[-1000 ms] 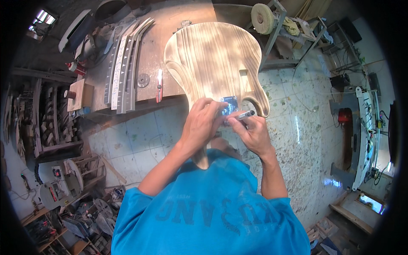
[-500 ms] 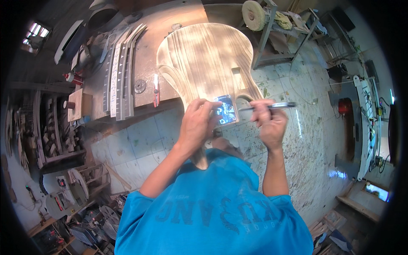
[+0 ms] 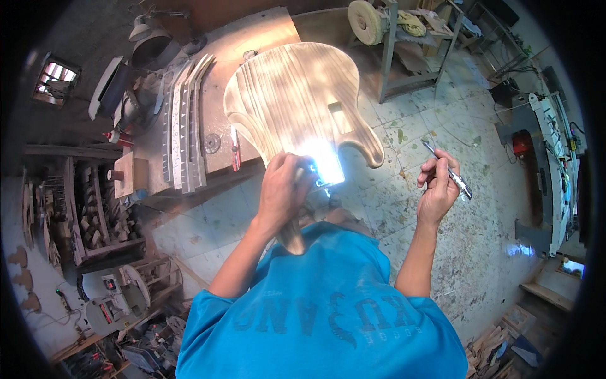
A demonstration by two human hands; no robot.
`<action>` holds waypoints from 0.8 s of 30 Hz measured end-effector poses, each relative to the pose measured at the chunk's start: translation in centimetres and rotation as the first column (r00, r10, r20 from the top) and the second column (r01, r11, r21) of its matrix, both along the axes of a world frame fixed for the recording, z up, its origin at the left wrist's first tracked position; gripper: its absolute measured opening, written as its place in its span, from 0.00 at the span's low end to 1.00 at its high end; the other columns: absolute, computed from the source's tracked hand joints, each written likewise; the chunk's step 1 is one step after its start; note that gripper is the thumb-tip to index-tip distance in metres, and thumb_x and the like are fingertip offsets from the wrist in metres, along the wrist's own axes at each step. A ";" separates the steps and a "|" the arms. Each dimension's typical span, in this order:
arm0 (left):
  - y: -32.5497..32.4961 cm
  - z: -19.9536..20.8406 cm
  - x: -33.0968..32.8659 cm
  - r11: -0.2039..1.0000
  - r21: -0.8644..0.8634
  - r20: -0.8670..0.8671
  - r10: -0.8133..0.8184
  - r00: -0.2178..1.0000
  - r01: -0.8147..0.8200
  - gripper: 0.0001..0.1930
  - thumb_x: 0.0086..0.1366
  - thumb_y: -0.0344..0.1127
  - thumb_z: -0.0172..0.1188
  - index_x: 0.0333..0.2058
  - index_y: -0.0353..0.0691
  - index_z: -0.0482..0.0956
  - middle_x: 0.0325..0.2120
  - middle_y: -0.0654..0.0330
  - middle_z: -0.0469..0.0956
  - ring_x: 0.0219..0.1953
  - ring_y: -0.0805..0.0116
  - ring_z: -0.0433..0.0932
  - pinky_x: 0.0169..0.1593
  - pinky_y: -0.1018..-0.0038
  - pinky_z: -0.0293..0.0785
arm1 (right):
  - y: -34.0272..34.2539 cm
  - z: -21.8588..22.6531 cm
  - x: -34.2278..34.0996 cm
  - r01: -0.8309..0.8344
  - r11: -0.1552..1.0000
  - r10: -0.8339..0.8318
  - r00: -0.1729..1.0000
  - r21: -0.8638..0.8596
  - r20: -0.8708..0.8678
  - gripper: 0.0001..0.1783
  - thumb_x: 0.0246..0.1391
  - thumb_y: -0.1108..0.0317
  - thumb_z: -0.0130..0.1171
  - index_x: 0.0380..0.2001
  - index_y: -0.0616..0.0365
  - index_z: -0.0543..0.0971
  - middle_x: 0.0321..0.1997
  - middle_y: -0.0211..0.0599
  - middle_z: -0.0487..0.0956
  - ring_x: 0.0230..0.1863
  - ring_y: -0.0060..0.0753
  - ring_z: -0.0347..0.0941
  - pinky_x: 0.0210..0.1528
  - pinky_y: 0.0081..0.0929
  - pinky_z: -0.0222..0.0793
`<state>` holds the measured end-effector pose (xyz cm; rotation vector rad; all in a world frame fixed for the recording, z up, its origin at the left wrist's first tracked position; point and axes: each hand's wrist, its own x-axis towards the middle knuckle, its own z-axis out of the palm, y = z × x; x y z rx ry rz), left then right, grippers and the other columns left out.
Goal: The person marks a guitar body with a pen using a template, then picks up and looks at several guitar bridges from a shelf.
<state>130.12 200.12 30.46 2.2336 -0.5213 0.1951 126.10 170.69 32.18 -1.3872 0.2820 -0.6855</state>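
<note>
An unpainted wooden guitar body [image 3: 290,88] with striped grain lies in front of me, its wide end on the workbench. My left hand [image 3: 278,189] is closed at the near part of the body, fingers pinching a shiny metal plate [image 3: 329,167]. Strong glare off the plate hides its details. Below that hand a tapered wooden end [image 3: 295,241] points at my shirt. Out to the right, clear of the guitar body, my right hand [image 3: 437,196] holds a slim pen [image 3: 463,186] between its fingers, tilted.
On the bench [image 3: 271,31] at left lie several fretted fingerboards [image 3: 183,126], a round metal disc [image 3: 213,143] and a red-handled tool [image 3: 236,158]. A metal stand [image 3: 386,57] with a buffing wheel [image 3: 366,22] is at the far right. Wood pieces fill a rack [image 3: 101,202] at left.
My right hand has moved right, away from the guitar body, with the pen still in it. My left hand stays at the plate, which now glares brightly. The view has shifted slightly.
</note>
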 end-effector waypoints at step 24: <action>2.6 1.5 -2.8 0.971 0.106 0.384 0.160 0.909 -0.216 0.11 0.71 0.33 0.58 0.44 0.32 0.84 0.41 0.48 0.86 0.42 0.51 0.86 0.51 0.60 0.82 | -4.7 -2.6 3.2 -0.078 0.992 0.087 0.992 0.095 -0.095 0.17 0.74 0.60 0.48 0.45 0.63 0.78 0.26 0.29 0.76 0.22 0.15 0.67 0.24 0.15 0.62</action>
